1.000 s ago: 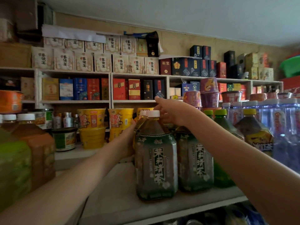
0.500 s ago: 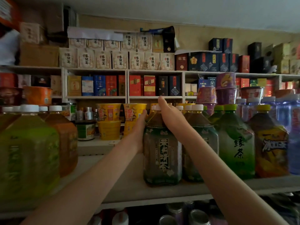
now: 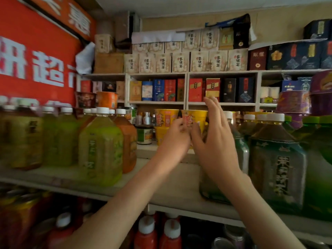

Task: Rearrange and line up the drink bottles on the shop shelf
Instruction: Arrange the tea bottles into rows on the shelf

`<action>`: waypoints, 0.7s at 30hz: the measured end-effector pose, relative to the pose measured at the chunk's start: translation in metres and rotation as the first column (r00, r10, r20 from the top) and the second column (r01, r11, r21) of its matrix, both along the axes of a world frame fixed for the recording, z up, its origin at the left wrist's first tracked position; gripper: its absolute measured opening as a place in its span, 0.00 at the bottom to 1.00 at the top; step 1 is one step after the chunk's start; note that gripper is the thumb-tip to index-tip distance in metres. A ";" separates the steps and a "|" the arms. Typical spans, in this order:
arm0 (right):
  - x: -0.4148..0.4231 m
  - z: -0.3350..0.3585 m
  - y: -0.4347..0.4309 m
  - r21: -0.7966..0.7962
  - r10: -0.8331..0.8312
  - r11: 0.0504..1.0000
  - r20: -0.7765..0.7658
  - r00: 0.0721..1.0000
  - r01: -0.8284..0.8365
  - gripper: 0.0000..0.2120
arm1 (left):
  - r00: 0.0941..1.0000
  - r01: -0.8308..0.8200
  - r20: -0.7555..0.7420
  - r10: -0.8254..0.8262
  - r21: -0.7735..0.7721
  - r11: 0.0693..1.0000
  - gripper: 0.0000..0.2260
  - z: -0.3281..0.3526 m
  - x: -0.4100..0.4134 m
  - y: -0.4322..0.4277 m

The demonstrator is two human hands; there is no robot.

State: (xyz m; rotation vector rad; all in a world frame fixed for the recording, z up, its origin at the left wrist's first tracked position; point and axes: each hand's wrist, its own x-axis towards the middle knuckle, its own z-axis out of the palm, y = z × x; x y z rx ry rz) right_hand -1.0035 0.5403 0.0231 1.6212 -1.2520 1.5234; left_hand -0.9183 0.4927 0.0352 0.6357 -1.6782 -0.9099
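Red sign [image 3: 36, 60] w/ white characters is filling the upper left, cut off by the frame edge. Shelf [image 3: 170, 193] is running across the middle, its right end dissolving into blur. Green bottles [image 3: 100, 150] & amber ones are standing upright on its left part; those nearest the edge are smearing, so labels aren't readable. Tea bottle [image 3: 276, 173], dark w/ white cap, is standing upright at the right front of the shelf. A 2nd bottle [image 3: 241, 155] just left of it is showing only a strip of side & its base, w/ the R hand covering the rest. R hand [image 3: 215, 141] is reaching up in front of that bottle, fingers straight & spread, gripping nothing; can't tell if the palm is touching it. L hand [image 3: 173, 141] is hovering just beside the R thumb, fingers curling inward but blurring, so can't tell if they're holding anything. Yellow cups [image 3: 166, 117] are sitting behind both hands, partly hidden. Red bottles [image 3: 146, 234] on the level below are showing tops only.
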 end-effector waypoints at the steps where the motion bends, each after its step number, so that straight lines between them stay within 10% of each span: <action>1: 0.008 -0.003 0.000 0.015 0.060 0.998 -0.011 0.998 -0.060 0.26 | 0.998 -0.064 -0.003 0.064 -0.046 0.997 0.13 -0.006 0.015 0.003; 12: 0.097 -0.047 -0.035 0.430 0.392 0.789 0.196 0.899 -0.438 0.24 | 0.767 -0.629 -0.022 0.641 -0.223 0.745 0.20 -0.051 0.157 0.000; 21: 0.165 -0.052 -0.089 0.504 0.300 0.719 0.398 0.867 -0.480 0.32 | 0.828 -0.520 0.164 0.536 -0.135 0.844 0.21 -0.072 0.261 -0.054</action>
